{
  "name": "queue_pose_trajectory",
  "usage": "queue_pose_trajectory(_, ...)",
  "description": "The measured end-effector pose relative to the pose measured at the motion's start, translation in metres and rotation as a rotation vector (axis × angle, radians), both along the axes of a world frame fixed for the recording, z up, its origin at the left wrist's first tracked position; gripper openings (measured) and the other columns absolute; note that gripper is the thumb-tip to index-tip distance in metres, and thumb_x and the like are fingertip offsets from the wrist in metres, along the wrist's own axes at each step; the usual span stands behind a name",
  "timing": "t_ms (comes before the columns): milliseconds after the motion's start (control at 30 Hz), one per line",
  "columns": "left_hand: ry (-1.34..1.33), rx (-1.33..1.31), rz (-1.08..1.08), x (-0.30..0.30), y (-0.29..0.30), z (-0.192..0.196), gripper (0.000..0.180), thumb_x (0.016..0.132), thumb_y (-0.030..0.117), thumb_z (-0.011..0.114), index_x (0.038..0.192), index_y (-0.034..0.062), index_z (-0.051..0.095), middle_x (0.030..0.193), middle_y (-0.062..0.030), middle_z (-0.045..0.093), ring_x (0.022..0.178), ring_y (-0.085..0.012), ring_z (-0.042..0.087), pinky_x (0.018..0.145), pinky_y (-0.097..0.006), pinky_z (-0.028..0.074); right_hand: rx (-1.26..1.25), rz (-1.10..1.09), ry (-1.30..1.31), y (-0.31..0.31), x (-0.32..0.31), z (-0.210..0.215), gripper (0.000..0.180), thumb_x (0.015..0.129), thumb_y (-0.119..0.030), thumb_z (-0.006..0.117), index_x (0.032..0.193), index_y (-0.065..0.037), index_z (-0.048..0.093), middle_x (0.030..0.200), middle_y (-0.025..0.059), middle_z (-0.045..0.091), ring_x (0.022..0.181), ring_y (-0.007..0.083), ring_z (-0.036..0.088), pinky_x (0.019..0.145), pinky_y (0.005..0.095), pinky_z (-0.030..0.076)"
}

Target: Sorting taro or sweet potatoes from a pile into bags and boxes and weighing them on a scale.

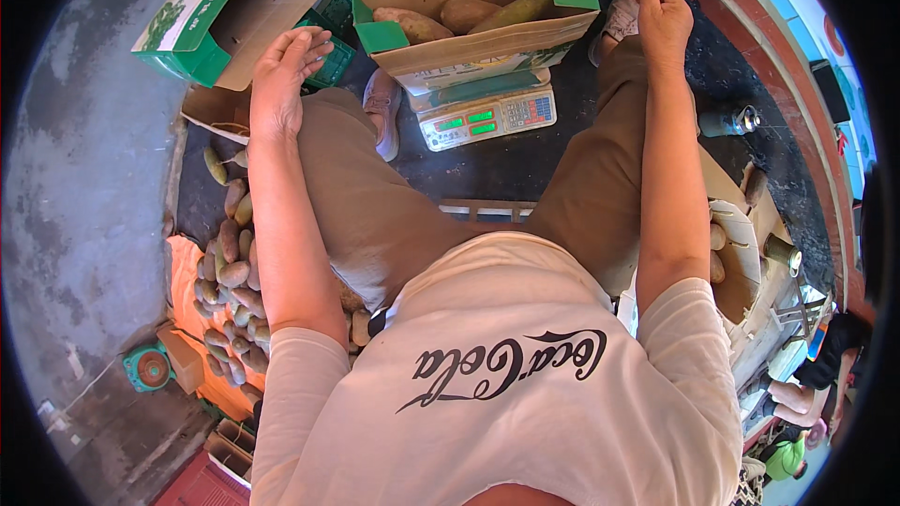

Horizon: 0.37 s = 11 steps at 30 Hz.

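Observation:
My left hand [289, 75] is raised at the left of an open cardboard box [469, 61]. Its fingers are curled together and nothing shows in them. On the other side, my right hand [659, 19] is held up past the box's right edge, fingers bent in and likewise without a visible object. Neither hand touches the box. Green end flaps and yellow rope handles mark the box, which rests on a white digital scale [487, 122] with lit green displays. Inside lie a few large oblong brown and greenish roots or fruits [469, 14], kind unclear.
Another green-and-white carton [216, 14] stands open at the far left. Several oblong pieces of produce [234, 272] are heaped at my left on an orange sheet [183, 272]. At right are a metal-topped bottle [729, 122], a carton [741, 258] with produce, and people [811, 394] farther off.

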<state>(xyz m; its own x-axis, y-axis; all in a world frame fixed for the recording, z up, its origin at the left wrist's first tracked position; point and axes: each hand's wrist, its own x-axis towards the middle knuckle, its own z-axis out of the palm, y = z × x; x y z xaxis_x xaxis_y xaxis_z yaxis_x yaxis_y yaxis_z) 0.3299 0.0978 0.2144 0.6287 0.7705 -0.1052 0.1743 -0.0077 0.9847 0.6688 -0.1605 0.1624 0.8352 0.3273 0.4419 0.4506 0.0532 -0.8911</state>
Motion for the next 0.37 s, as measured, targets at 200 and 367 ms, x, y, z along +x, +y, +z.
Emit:
queue_pose_trajectory(200,-0.098,0.09,0.049,-0.005,-0.008,0.003,0.029,0.09,0.023,0.052,0.106,-0.0003,0.054,0.105,-0.0156,0.061,0.096,-0.0223,0.059,0.085,-0.032,0.043,-0.197,-0.069,-0.007,0.007,-0.005,0.012,0.027,0.088,-0.026,0.056,0.093,-0.002,0.065,0.082,0.0076,0.067,0.079,0.0116,0.063,0.073,0.0244,0.047)
queue_pose_trajectory(367,-0.471,-0.037,0.18,-0.035,-0.013,0.019,0.021,0.089,0.018,0.053,0.1,0.0003,0.056,0.101,-0.0179,0.062,0.091,-0.0271,0.061,0.081,-0.035,0.046,-0.102,0.099,0.048,0.021,0.028,-0.019,0.024,0.091,-0.02,0.051,0.102,-0.002,0.062,0.088,0.0104,0.066,0.08,0.0151,0.063,0.074,0.025,0.048)
